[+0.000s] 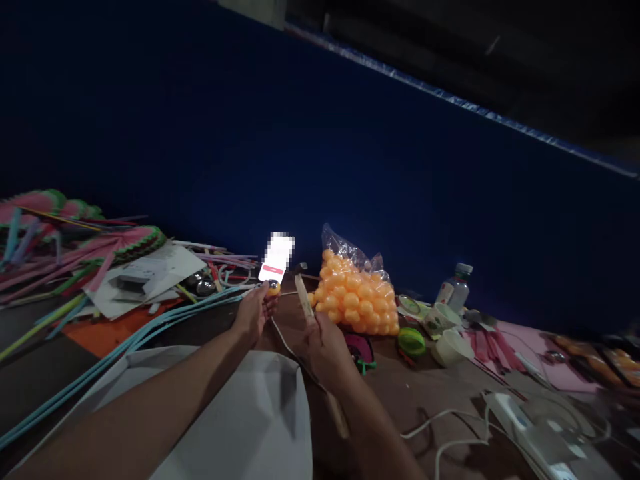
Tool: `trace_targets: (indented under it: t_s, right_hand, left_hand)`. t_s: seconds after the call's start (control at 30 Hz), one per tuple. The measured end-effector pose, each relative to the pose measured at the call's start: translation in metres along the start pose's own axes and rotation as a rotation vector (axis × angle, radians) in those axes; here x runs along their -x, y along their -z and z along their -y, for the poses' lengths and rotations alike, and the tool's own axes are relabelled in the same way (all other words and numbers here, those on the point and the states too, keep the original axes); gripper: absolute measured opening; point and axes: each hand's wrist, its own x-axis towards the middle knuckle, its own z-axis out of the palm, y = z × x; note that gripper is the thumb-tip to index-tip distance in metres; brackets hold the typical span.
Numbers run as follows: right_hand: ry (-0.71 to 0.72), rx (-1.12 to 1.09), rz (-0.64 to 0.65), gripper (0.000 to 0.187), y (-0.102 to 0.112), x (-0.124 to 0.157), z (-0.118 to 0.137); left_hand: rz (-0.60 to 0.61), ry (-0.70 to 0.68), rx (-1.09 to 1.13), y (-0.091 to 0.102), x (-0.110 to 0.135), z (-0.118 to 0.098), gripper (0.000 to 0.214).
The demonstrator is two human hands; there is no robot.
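Note:
My left hand (254, 312) is closed, with a small orange ball (273, 288) at its fingertips; the ball has a shiny dark patch on top. A lit phone (277, 259) stands just beyond it, its screen mostly white and partly blurred out. My right hand (326, 343) wraps round a flat wooden stick (303, 297), which sticks out above the fist and again below the wrist. Right behind that hand sits a clear plastic bag (357, 293) full of orange balls. A dark pink round piece with green trim (360, 352) lies close to the right wrist.
Pink and green paper fans (133, 241), light blue strips (150, 327) and an orange sheet (107, 330) crowd the left. A white bag (240, 413) is in front. On the right are a green striped ball (411, 342), tape rolls (450, 348), a bottle (454, 290) and a power strip (525, 433) with cables.

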Motion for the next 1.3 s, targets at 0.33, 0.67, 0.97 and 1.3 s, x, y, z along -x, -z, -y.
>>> trace_targets:
  t_s: [0.33,0.67,0.97,1.3]
  right_hand:
    - [0.008,0.065,-0.043,0.025,-0.006,0.004,-0.003]
    - [0.065,-0.118,-0.013,0.042,-0.019,0.001,-0.018]
    - [0.275,0.095,-0.074,0.046,-0.015,0.002,-0.018]
    - [0.322,0.145,-0.105,0.048,-0.018,0.006,-0.015]
  left_hand:
    - [0.003,-0.009,-0.025,-0.003,0.004,-0.002,0.026]
    - [0.006,-0.033,0.002,-0.004,0.002,-0.002,0.027]
    - [0.013,-0.047,-0.019,-0.004,0.003,-0.002,0.032]
    - [0.034,-0.034,-0.008,0.000,-0.002,0.002,0.033]
